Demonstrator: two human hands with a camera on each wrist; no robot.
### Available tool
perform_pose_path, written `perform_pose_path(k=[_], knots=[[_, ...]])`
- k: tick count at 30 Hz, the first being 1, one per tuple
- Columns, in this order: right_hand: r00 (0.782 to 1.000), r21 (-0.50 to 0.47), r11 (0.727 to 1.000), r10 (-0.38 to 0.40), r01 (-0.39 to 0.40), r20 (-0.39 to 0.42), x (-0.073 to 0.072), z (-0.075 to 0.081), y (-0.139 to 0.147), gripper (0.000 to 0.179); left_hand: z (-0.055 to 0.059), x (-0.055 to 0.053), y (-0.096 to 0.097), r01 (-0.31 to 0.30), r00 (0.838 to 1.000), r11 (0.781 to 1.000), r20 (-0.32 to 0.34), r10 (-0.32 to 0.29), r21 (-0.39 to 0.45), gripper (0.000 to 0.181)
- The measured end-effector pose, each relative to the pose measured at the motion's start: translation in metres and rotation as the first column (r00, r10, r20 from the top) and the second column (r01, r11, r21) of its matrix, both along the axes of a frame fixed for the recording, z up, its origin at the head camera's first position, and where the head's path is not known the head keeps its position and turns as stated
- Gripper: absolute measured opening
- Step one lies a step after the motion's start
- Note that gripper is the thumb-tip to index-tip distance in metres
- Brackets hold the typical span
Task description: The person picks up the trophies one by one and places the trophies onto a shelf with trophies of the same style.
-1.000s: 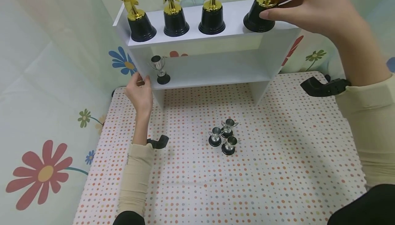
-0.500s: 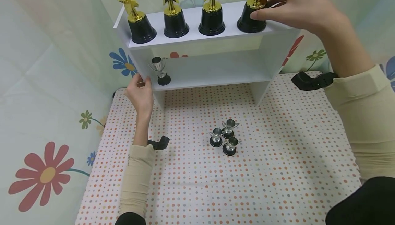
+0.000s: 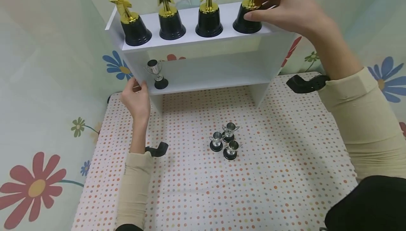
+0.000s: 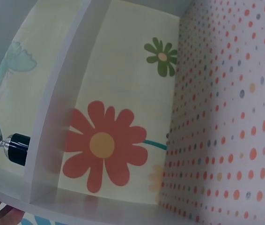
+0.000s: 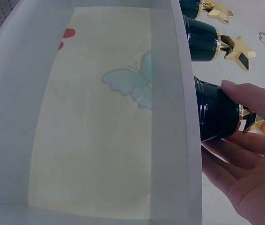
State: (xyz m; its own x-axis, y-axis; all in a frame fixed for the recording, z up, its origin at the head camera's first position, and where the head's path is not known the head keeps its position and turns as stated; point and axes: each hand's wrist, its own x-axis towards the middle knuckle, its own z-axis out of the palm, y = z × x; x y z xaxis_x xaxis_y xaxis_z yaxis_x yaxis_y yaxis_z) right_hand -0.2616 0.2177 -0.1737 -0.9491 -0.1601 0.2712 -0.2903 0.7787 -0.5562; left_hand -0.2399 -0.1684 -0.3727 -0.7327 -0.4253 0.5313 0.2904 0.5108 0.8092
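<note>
My right hand holds the black base of a gold star trophy at the right of the top shelf, thumb in front and fingers around the far side. The right wrist view shows this trophy standing on the shelf board. With thumb inside and fingers outside, my left hand grips the left side panel of the white shelf unit. Close to that hand, a small silver cup trophy stands at the left end of the middle shelf; the left wrist view shows its black base.
Several star trophies line the top shelf, including a left one turned sideways and a middle one. Below, three small silver cups stand clustered on the dotted tablecloth. A flowered cloth backdrop hangs behind.
My right hand has slid the star trophy left along the top shelf, and its star now faces more forward. The left hand keeps its grip. The head view has shifted slightly.
</note>
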Motion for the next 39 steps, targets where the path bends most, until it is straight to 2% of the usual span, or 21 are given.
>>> perform_pose_path(k=[2,5,8,14,20,22,25,28,32,33,35,39], knots=[[1.0,0.002,1.0,-0.012,0.012,-0.003,0.003,0.001,0.007,0.054,-0.002,-0.003,0.007,0.021,1.0,1.0,-0.005,-0.021,0.016,0.027],[1.0,0.043,0.999,-0.022,0.022,0.0,0.003,0.0,0.011,0.058,-0.006,-0.005,0.013,-0.007,1.0,0.999,-0.012,0.007,0.034,0.025],[0.999,0.056,0.998,-0.034,0.034,0.004,0.004,-0.002,0.013,0.062,-0.008,-0.006,0.015,-0.01,1.0,0.999,-0.007,0.011,0.037,0.024],[0.997,0.054,0.997,-0.048,0.051,-0.055,0.013,-0.006,0.017,0.066,-0.006,-0.01,0.015,0.008,1.0,1.0,-0.018,-0.007,0.03,0.024],[0.982,0.07,0.991,-0.099,0.112,-0.161,0.039,-0.013,0.015,0.066,-0.005,-0.01,0.014,-0.003,1.0,1.0,-0.016,0.003,0.025,0.024],[0.969,0.067,0.988,-0.119,0.136,-0.218,0.049,-0.017,0.013,0.063,-0.006,-0.01,0.013,-0.004,1.0,1.0,-0.019,0.004,0.018,0.024],[0.94,0.045,0.99,-0.112,0.133,-0.321,0.065,-0.026,0.013,0.057,-0.006,-0.01,0.012,-0.003,1.0,1.0,-0.025,0.004,0.014,0.025],[0.888,0.039,0.997,-0.036,0.06,-0.459,0.077,-0.041,0.015,0.046,-0.006,-0.011,0.012,0.001,1.0,1.0,-0.024,-0.001,0.021,0.025],[0.812,0.006,0.995,0.088,-0.103,-0.577,0.09,-0.076,0.017,0.036,-0.007,-0.011,0.012,0.0,1.0,1.0,-0.017,0.001,0.026,0.025],[0.806,-0.009,0.99,0.109,-0.14,-0.582,0.092,-0.086,0.017,0.037,-0.007,-0.011,0.012,0.002,1.0,1.0,-0.018,-0.001,0.024,0.025],[0.808,-0.055,0.98,0.126,-0.192,-0.576,0.097,-0.106,0.017,0.042,-0.007,-0.011,0.012,0.0,1.0,1.0,-0.023,0.0,0.02,0.024],[0.827,-0.108,0.965,0.143,-0.238,-0.543,0.101,-0.137,0.014,0.047,-0.006,-0.012,0.011,0.0,0.999,1.0,-0.047,0.0,0.017,0.023]])
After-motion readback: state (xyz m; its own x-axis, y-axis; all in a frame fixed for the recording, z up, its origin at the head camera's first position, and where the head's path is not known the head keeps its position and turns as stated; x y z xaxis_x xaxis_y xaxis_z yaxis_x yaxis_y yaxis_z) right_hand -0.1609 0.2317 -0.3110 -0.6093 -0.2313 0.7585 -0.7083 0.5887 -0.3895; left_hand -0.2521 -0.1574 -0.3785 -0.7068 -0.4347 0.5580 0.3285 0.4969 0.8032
